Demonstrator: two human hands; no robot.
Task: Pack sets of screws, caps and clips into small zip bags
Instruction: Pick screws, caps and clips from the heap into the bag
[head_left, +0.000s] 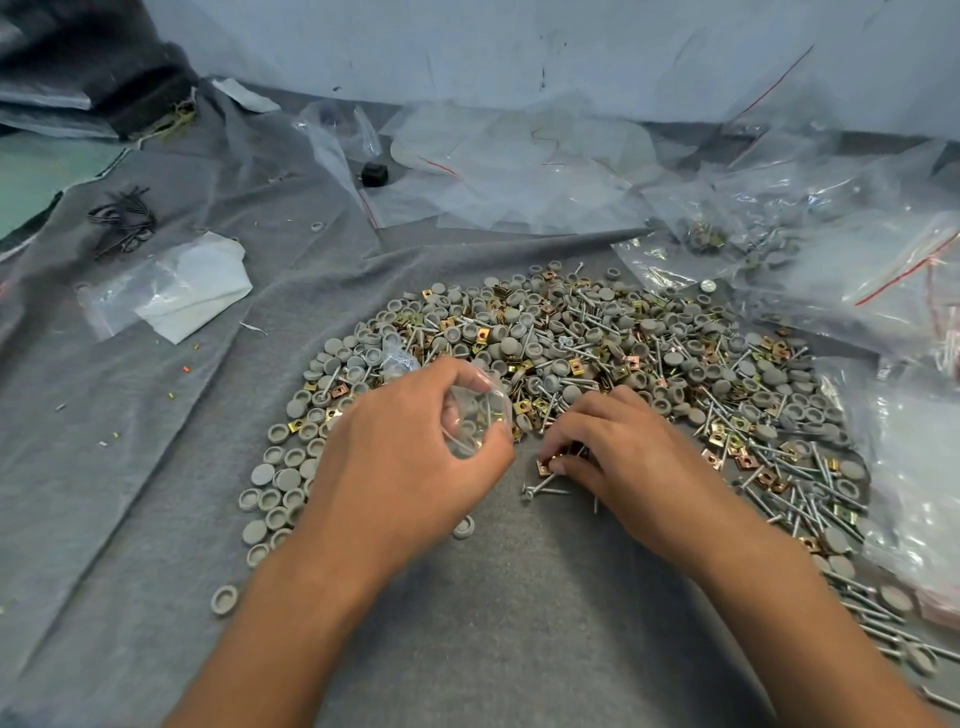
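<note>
Grey cloth underlies both hands: left hand grips a small bag, right hand pinches clips; no readable writing.

A small clear zip bag is crumpled in the left hand, with grey caps and a screw showing through the plastic. Beyond it a wide heap of grey round caps, silver screws and brass-coloured square clips spreads in an arc over the grey cloth. The right hand pinches a clip at the heap's near edge, just above two loose screws.
</note>
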